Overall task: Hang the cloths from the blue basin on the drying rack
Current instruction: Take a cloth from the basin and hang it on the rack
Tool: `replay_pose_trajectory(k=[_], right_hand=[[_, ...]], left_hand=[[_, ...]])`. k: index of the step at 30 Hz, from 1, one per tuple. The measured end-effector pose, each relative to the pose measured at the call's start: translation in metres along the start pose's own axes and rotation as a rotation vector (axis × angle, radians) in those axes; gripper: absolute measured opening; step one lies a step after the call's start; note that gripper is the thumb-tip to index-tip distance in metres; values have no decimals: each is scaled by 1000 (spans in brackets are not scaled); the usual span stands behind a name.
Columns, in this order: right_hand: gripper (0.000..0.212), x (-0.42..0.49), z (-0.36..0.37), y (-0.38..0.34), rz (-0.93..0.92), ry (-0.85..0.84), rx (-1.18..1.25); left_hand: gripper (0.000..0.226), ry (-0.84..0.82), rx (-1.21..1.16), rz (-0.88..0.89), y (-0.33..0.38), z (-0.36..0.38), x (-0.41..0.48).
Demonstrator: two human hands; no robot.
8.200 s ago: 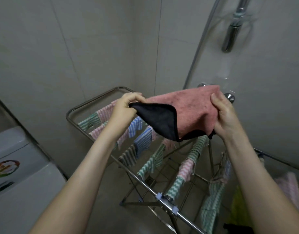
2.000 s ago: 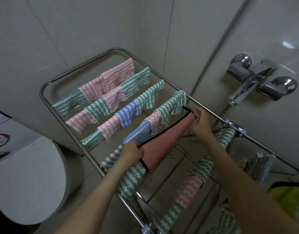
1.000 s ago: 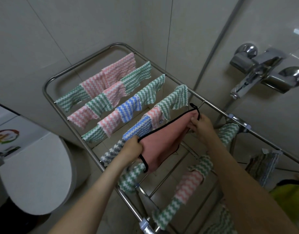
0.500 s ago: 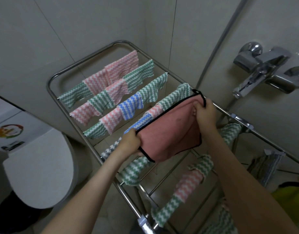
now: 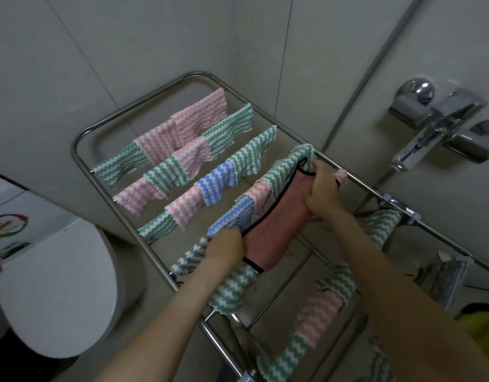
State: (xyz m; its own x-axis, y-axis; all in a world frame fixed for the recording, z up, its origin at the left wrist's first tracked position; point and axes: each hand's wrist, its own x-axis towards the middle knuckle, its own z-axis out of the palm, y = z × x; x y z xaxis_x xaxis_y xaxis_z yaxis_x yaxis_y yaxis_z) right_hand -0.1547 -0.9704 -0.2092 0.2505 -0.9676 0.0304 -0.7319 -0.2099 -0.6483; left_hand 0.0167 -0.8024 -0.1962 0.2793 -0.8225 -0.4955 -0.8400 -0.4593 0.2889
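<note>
- The pink cloth (image 5: 276,224) lies between the two hands. It is draped over a bar of the drying rack (image 5: 199,75).
- Its long side runs along that bar, from the left hand (image 5: 224,250) at the near end to the right hand (image 5: 322,194) at the far end.
- The left hand has its fingers curled over the near corner and holds it by the black edge.
- The right hand grips the far end, bunching it up a little close to the rack's side bar.
- Striped cloths (image 5: 182,133) already hang on the bars beyond the hands. One hangs just past the pink cloth and touches it.
- The next move is probably to pull the two ends apart along the bar, so the cloth lies flat, and then let go.
- The right hand has more to do, because its end is the bunched one.
- The cloth could slip off if more of it hangs on one side of the bar.
- The blue basin is not in view.
</note>
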Motion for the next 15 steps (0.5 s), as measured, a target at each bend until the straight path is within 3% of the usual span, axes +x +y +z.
replay_pose_trajectory(k=[3,5,8,11,13,15], right_hand=[[39,-8,13,-3,32,210,-156],[31,-11,12,-5,175,197,-221],[33,-14,4,4,160,239,-46],[31,-22,-4,11,203,385,217],[29,-27,-8,14,390,311,399],[37,-32,-8,17,573,114,502]], left_hand=[[24,-28,-81,34,5,-5,1],[21,-12,-209,130,9,-9,-1],[28,-158,-408,225,16,-15,-7],[28,-222,-362,256,22,-18,-12],[21,-200,-325,273,25,-19,-13],[11,-187,-284,292,27,-19,-13]])
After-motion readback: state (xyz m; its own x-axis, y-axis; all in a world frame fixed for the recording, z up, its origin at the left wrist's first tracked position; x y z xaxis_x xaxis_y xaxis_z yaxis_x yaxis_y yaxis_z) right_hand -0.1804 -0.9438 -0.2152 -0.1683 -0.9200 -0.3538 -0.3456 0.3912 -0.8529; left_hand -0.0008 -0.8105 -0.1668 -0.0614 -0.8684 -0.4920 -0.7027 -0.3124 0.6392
